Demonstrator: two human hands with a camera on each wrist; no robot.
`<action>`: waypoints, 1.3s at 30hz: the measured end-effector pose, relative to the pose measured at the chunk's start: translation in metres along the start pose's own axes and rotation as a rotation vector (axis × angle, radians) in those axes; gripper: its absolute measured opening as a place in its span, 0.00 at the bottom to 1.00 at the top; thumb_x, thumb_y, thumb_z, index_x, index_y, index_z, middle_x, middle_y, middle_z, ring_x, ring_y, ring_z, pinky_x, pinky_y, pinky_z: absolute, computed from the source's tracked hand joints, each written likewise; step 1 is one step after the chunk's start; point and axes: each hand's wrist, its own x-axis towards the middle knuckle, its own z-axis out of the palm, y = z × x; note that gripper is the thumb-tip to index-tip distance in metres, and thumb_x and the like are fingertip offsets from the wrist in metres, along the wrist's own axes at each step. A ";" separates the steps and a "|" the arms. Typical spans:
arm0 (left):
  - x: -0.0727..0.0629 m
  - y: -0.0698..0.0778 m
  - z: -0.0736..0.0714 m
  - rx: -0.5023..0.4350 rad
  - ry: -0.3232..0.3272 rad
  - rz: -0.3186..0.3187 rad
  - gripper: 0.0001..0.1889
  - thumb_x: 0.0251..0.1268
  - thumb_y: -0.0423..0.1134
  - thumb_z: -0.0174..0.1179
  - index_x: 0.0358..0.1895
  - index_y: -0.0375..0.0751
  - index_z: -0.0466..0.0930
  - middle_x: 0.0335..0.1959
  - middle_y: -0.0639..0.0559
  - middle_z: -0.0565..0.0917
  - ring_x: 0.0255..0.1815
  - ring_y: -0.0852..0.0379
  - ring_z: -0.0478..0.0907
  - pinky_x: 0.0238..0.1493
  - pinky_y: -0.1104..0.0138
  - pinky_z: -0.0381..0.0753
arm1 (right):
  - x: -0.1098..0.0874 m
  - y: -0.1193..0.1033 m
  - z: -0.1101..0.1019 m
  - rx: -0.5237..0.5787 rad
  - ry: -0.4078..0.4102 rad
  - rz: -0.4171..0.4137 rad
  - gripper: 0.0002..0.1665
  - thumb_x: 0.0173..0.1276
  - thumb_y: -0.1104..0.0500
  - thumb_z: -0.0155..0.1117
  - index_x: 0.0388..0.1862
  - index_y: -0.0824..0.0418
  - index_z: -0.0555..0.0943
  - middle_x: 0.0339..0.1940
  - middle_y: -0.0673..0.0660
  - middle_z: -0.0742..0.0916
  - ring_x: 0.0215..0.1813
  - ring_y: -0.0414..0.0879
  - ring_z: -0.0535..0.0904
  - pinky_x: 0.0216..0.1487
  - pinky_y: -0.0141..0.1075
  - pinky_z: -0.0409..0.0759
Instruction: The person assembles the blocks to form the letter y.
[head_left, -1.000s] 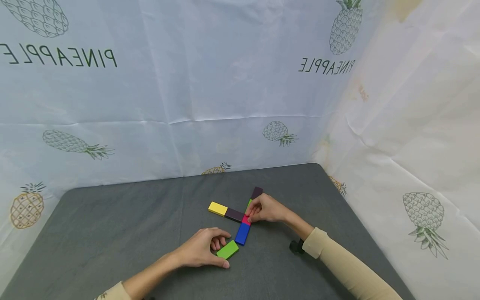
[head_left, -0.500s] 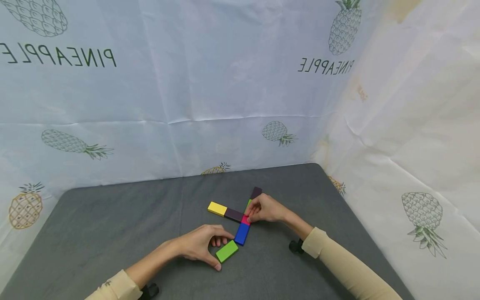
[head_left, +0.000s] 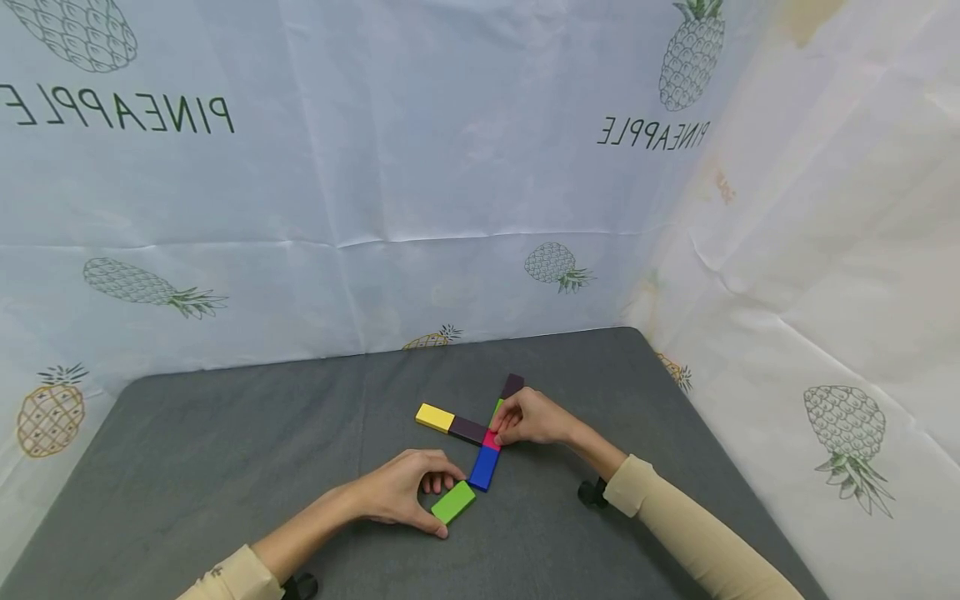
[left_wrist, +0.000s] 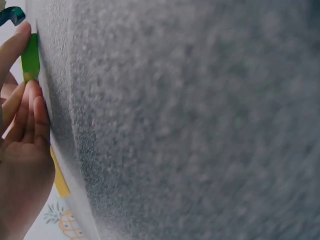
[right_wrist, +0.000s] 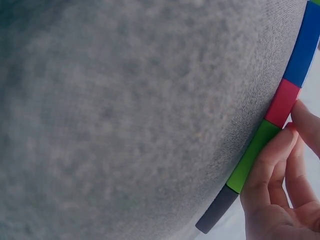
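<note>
My left hand (head_left: 408, 492) pinches a light green block (head_left: 453, 502) by its ends, thumb at the near end and fingertips at the far end. That block lies beside the lower end of a blue block (head_left: 484, 468). A small red block (head_left: 491, 438) adjoins the blue one, and my right hand (head_left: 534, 417) pinches it between thumb and fingers. Beyond the red block, a second green block (right_wrist: 254, 156) and a dark block (head_left: 513, 385) continue the row, partly hidden by the right hand in the head view. Another dark block (head_left: 467, 430) and a yellow block (head_left: 435, 417) branch leftward.
Grey cloth covers the table (head_left: 247, 450). A pale curtain (head_left: 450, 167) with pineapple prints hangs behind and along the right side. Dark wrist straps (head_left: 592, 494) show at the cuffs.
The left hand has shifted slightly around the green block; its thumb drew back and now meets the near end, its fingertips the far end. The right hand stays on the red block.
</note>
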 end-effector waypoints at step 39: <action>0.002 0.027 0.030 0.023 0.199 -0.227 0.32 0.45 0.50 0.90 0.53 0.40 0.88 0.37 0.60 0.82 0.33 0.73 0.73 0.38 0.76 0.78 | 0.000 0.001 -0.001 0.014 0.000 -0.004 0.08 0.68 0.66 0.78 0.44 0.69 0.90 0.36 0.61 0.93 0.34 0.35 0.86 0.38 0.27 0.85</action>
